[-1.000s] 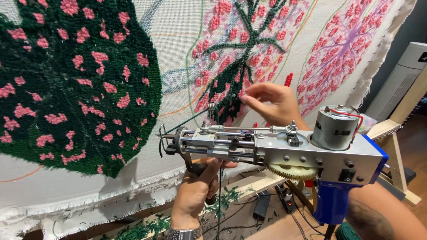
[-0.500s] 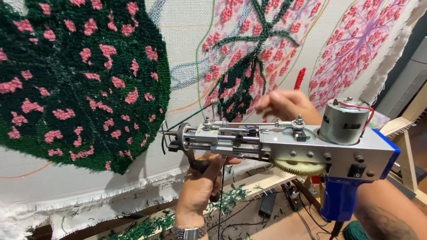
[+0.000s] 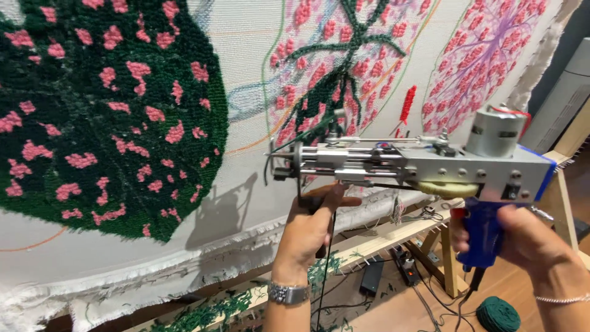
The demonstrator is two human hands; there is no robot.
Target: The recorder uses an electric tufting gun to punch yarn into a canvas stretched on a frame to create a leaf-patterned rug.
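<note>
A big stretched tufting cloth [image 3: 246, 80] fills the wall ahead, carrying a dark green patch dotted with pink [image 3: 104, 104] and paler pink leaf shapes to its right. Held level just in front of the cloth is a tufting gun [image 3: 418, 166], needle end pointing left. The left hand [image 3: 313, 221] is clamped on the black front grip under the barrel; the right hand [image 3: 522, 237] is wrapped tight around the blue rear handle. A ball of green yarn [image 3: 498, 313] sits on the floor below.
</note>
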